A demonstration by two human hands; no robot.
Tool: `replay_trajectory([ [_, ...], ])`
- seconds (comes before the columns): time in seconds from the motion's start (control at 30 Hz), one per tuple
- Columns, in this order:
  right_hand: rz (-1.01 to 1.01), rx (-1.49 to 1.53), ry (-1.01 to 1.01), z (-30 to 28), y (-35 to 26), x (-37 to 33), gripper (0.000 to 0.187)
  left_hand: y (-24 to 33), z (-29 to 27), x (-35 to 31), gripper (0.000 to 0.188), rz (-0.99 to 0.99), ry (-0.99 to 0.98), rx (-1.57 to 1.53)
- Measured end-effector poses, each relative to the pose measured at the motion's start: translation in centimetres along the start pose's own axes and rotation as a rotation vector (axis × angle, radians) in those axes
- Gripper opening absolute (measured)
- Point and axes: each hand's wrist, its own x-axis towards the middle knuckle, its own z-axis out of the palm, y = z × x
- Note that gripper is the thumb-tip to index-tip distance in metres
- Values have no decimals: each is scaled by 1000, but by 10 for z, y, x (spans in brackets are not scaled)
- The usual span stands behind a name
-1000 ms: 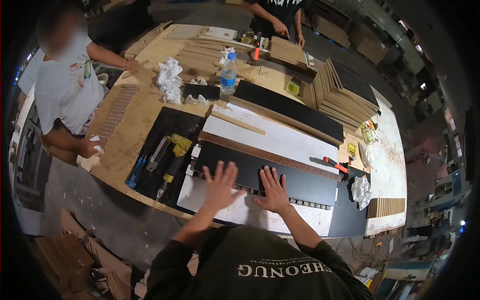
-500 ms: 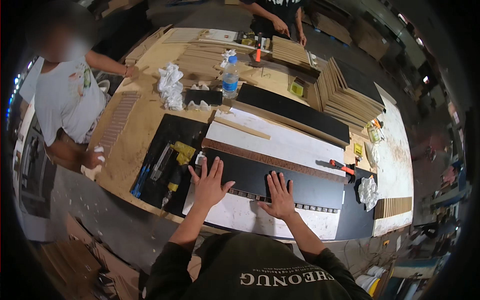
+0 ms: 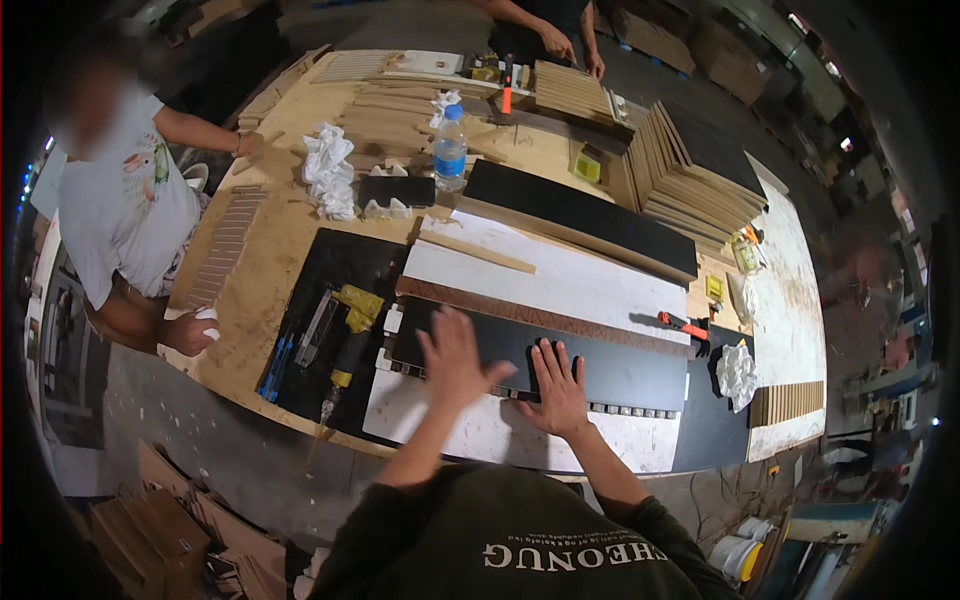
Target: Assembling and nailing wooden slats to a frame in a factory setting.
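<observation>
Mid-frame, our left hand (image 3: 458, 362) and right hand (image 3: 560, 398) spread, empty, over the panel (image 3: 630, 375), which seems already laid, blocks (image 3: 640, 411) left exposed along its lower edge.

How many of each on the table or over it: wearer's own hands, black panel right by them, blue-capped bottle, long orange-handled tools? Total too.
Wearer's own hands: 2 (left hand, right hand)
Black panel by them: 1
Blue-capped bottle: 1
Orange-handled tools: 2 (far tool, near tool)
Total: 6
</observation>
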Motion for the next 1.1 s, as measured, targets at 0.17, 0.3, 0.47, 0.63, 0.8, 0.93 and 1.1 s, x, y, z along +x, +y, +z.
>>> replay_trajectory([
  [0.17,-19,0,26,6,6,2,96,24,28,-19,104,304,-42,-242],
  [0.3,-37,-20,25,-6,-4,1,99,-46,-6,35,98,-16,14,-40],
  [0.47,-44,1188,-103,-37,-42,15,80,7,-91,52,105,134,-37,-2357],
  [0.63,98,1882,102,-67,-109,24,37,45,-134,31,108,303,-261,-2928],
  [0.8,496,2014,365,-83,-120,32,34,54,-119,16,113,301,-264,-2648],
  [0.93,697,1916,332,-74,-88,30,56,68,-104,-3,112,201,-448,-2614],
  [1.1,655,2225,201,-84,-25,31,73,93,-64,-50,91,453,-207,-1513],
])
